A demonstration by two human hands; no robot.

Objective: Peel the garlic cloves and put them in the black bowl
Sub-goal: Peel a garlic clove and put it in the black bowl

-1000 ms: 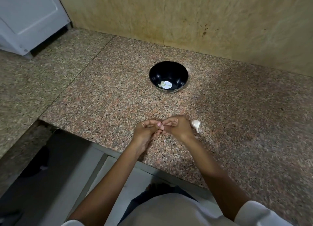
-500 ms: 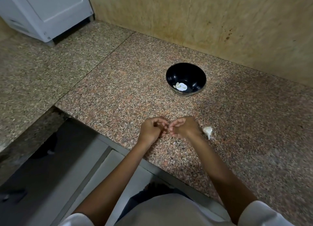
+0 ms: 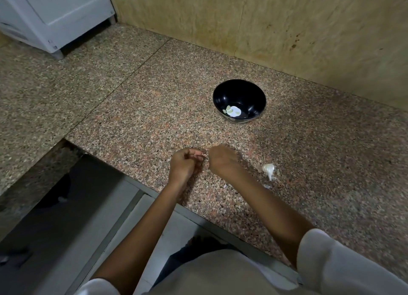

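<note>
- Tan, streaked board wall [image 3: 287, 29]: upright along the far edge of the desk, stained with a few dark specks at right.
- Speckled pink-brown granite desk [image 3: 154, 109]: L-shaped, with a thin seam running from the wall toward the near edge and a paler slab to the left of it.
- White panelled cabinet [image 3: 55, 12]: at far left, on short feet on the paler slab.
- Dark floor [image 3: 55, 217]: below the near desk edge, at lower left.
- White sleeves [image 3: 344, 263]: at bottom, with bare forearms reaching forward over the desk edge.
- Round glossy black bowl [image 3: 239, 96]: upright on the desk, near the wall, beyond both grips and well apart from them.
- Left grip [image 3: 184, 165]: low over the desk near its front edge, fingers curled in, tips touching or nearly touching the right grip. Too blurred to tell whether anything is pinched.
- Right grip [image 3: 223, 160]: just beside the left one, clenched, back of it turned up and hiding the fingertips. Contents impossible to tell.
- White papery garlic piece [image 3: 268, 168]: lying on the desk just right of the right wrist, stem end toward the near edge, touched by neither grip.
- Pale peeled garlic cloves [image 3: 231, 111]: a few at the bottom of the bowl, by a white glare spot.
- Small pale skin scrap [image 3: 267, 186]: on the desk, just nearer than the garlic piece.
</note>
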